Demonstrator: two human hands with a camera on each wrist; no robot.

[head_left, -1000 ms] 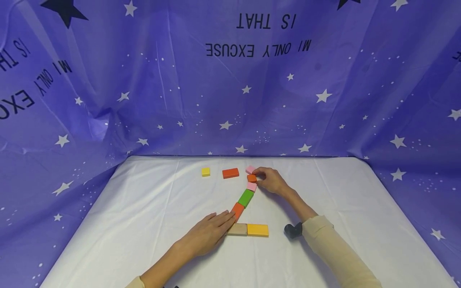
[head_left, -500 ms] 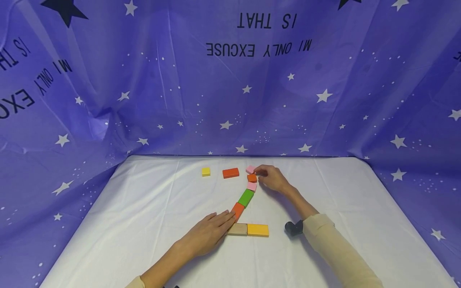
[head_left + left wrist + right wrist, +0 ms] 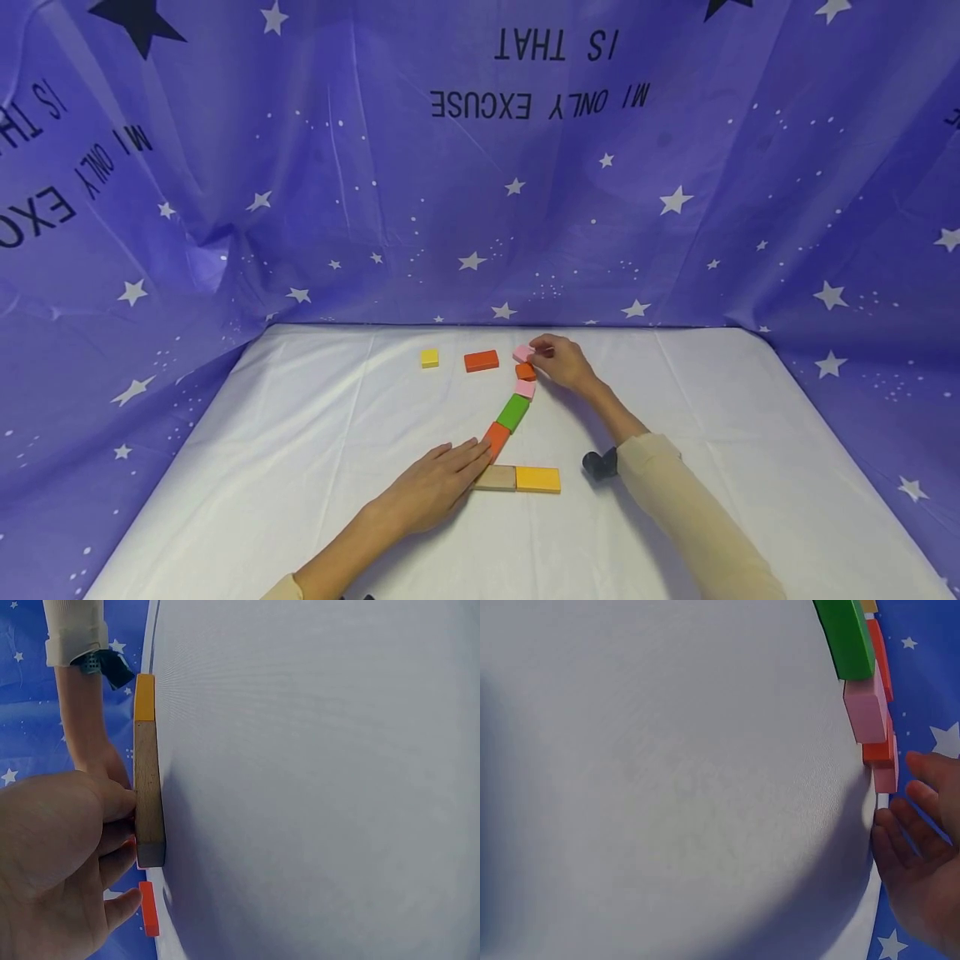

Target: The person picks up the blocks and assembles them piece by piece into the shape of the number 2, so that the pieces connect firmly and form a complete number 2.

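Observation:
My left hand (image 3: 438, 487) lies with straight fingers on the near end of an orange-red block (image 3: 497, 438), over the left end of a bare wooden block (image 3: 495, 477). A yellow-orange block (image 3: 537, 479) joins that block on its right. From the orange-red block, a bent line runs away through a green block (image 3: 513, 413), a pink block (image 3: 525, 389), a small orange block (image 3: 526, 372) and a far pink block (image 3: 522, 353). Loosely bent, the thumb and index finger of my right hand (image 3: 562, 362) are right at the far pink block's right side.
Left of the line's far end lie a red block (image 3: 482, 361) and a small yellow block (image 3: 429, 358). A white cloth (image 3: 337, 467) covers the table. Blue star-printed curtains (image 3: 480, 208) stand behind it and at both sides.
My right hand has shifted slightly away from the small orange block toward the far pink block. The left hand stays in place, and the blocks look unmoved.

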